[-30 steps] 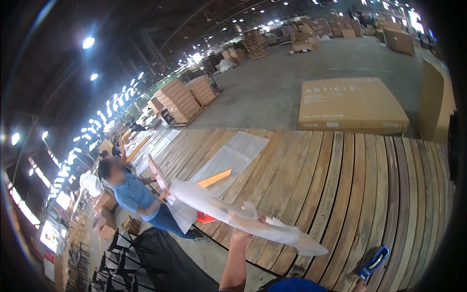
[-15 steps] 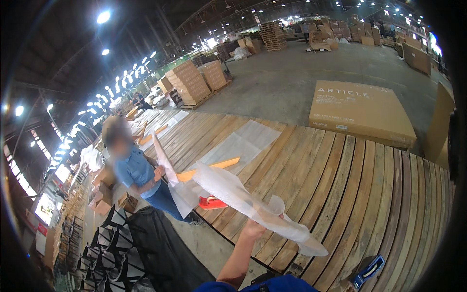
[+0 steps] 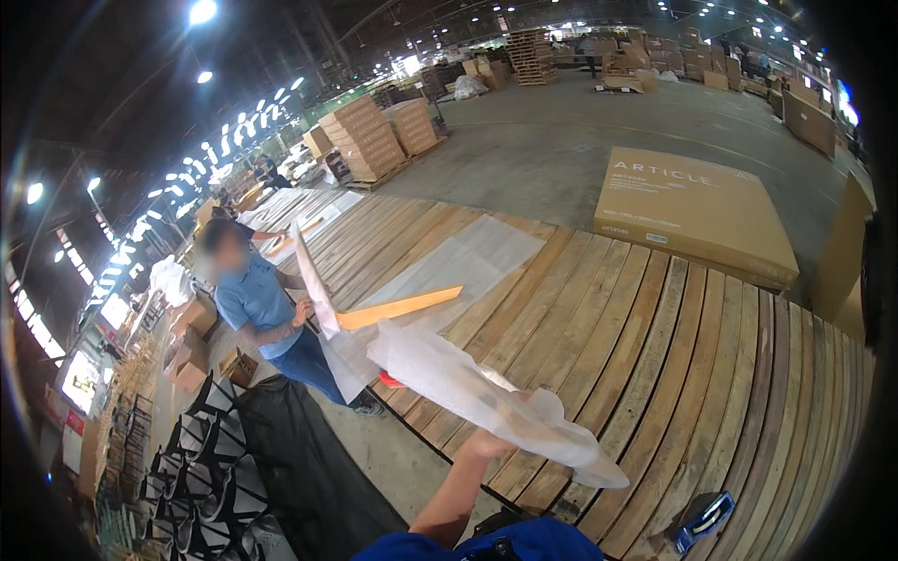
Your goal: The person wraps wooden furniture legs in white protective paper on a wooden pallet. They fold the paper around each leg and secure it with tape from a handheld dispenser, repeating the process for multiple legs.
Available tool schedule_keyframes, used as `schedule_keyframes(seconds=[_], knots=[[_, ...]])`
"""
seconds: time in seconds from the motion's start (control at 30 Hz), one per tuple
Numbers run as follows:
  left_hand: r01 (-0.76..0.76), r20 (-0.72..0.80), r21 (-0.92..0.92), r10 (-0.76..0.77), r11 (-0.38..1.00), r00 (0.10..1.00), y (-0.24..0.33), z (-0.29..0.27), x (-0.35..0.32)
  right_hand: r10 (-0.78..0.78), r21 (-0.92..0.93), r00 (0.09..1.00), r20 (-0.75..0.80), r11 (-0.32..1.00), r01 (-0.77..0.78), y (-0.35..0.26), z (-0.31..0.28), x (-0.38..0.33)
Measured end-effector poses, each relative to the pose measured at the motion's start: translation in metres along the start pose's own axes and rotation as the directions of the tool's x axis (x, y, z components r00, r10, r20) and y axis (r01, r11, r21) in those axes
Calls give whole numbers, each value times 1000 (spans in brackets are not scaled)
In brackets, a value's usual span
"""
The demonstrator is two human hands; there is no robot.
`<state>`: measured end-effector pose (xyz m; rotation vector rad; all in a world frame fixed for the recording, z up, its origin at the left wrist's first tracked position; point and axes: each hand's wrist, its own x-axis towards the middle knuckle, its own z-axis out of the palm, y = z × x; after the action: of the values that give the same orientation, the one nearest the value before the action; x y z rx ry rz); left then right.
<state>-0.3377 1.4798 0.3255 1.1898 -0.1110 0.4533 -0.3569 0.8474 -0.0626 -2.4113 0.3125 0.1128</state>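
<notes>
My left hand (image 3: 494, 445) grips the underside of a long, narrow furniture piece wrapped in white foam sheet (image 3: 458, 381). The piece is held aslant above the near edge of the slatted table, and the foam hides its exact shape. A tan tip shows faintly through the foam at its near right end. My right hand is not visible. Lying near the lower right is a blue tape dispenser (image 3: 703, 524). A red tape dispenser (image 3: 389, 380) is mostly hidden behind the wrapped piece.
A co-worker in a blue shirt (image 3: 251, 299) holds an upright foam-wrapped piece (image 3: 316, 285) across the table's left side. An orange-brown wooden bar (image 3: 402, 307) rests near a flat foam sheet (image 3: 486, 248). A large flat carton (image 3: 692, 210) stands beyond the wooden slatted table (image 3: 645, 346).
The wrapped piece has shifted slightly and now covers more of the red dispenser. My left hand keeps its grip. Another person's arm has come into sight behind the co-worker.
</notes>
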Motion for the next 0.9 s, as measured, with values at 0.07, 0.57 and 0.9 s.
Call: schedule_keyframes(seconds=[0.07, 0.57, 0.9], knots=[[-64, 38, 79, 61, 995, 997, 2, 7, -2, 361, 548, 930, 70, 765, -339, -56, 27, -2], [-39, 141, -349, 94, 936, 986, 29, 51, -23, -710, 702, 10, 704, 693, -164, -689, -129, -38], [120, 224, -273, -58, 954, 973, 8, 44, -32, -336, 417, -247, 909, 760, 498, -727, -153, -35]])
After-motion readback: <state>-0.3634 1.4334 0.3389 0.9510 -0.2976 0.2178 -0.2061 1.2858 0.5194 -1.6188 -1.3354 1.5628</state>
